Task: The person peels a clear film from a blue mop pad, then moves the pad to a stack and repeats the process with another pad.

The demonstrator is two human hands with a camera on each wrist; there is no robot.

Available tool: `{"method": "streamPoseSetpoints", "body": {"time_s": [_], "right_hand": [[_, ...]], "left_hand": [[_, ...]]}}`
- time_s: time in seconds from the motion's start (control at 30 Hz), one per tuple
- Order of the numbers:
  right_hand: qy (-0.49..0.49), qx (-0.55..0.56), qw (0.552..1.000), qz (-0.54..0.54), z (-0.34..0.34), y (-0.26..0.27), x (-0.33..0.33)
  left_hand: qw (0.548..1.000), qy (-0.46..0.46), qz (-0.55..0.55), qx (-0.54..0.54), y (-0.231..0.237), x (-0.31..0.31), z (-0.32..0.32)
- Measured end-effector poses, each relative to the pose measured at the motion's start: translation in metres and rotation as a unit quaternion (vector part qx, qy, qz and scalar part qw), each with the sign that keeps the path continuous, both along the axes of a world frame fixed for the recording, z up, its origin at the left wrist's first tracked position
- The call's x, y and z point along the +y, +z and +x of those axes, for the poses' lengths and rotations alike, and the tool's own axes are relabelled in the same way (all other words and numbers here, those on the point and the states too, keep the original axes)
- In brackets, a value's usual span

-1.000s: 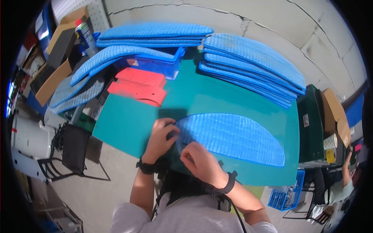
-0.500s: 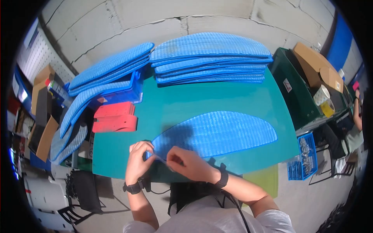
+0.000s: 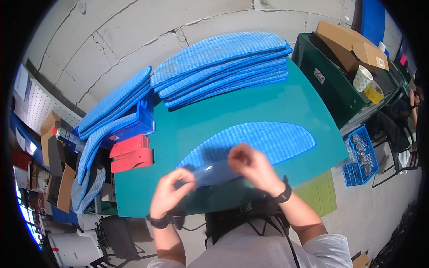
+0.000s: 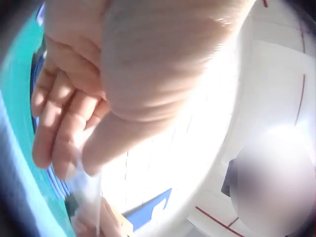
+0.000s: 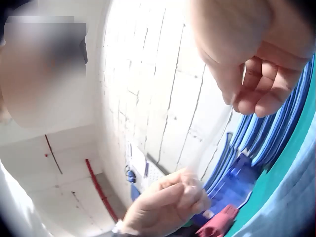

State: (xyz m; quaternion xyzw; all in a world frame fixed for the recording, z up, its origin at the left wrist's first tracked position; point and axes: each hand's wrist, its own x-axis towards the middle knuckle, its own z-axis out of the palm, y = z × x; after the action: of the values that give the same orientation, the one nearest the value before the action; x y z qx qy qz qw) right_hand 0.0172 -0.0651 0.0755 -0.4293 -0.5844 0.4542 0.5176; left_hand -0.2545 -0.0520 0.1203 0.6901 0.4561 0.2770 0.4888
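Observation:
A strip of clear plastic film (image 3: 212,175) is stretched between my two hands over the near edge of a blue half-oval textile pad (image 3: 272,138). The left hand (image 3: 172,191) pinches one end of the film between thumb and fingertips. At the other end, the right hand (image 3: 255,169) pinches it with thumb and curled fingers, higher and over the pad's middle. In the left wrist view the film (image 4: 88,190) runs down from the fingertips. The pad lies flat on the green table (image 3: 201,116), its near-left part partly hidden by the film and hands.
Stacked blue pads (image 3: 219,62) stand at the back of the table. More pads (image 3: 118,100) lie over a blue bin (image 3: 145,118) at the left, beside red flat pieces (image 3: 134,156). A green crate (image 3: 313,62) with cardboard and a paper cup (image 3: 362,78) stands right.
The hands have moved apart, the right one going right and upward, so the clear film now spans between them. The head view has shifted and turned. The blue pad still lies on the table.

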Motion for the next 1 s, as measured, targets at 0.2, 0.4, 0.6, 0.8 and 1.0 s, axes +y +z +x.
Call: {"method": "streamPoseSetpoints", "body": {"time_s": [0.2, 0.4, 0.6, 0.8, 1.0], "right_hand": [[-0.16, -0.034, 0.986, -0.02, 0.073, -0.043, 0.013], [-0.218, -0.188, 0.958, -0.001, 0.101, -0.061, 0.026], [-0.237, -0.375, 0.892, 0.083, 0.099, -0.075, 0.038], [-0.235, -0.436, 0.863, 0.102, 0.095, -0.071, 0.037], [-0.261, -0.446, 0.853, 0.071, 0.092, -0.065, 0.031]], "left_hand": [[0.997, -0.049, 0.012, 0.055, -0.014, 0.03, 0.092], [0.997, -0.061, -0.037, -0.001, -0.078, 0.066, 0.128], [0.961, -0.004, 0.188, 0.203, -0.112, 0.062, 0.145], [0.922, -0.011, 0.339, 0.186, -0.12, 0.064, 0.146], [0.931, -0.011, 0.329, 0.156, -0.117, 0.065, 0.135]]}}
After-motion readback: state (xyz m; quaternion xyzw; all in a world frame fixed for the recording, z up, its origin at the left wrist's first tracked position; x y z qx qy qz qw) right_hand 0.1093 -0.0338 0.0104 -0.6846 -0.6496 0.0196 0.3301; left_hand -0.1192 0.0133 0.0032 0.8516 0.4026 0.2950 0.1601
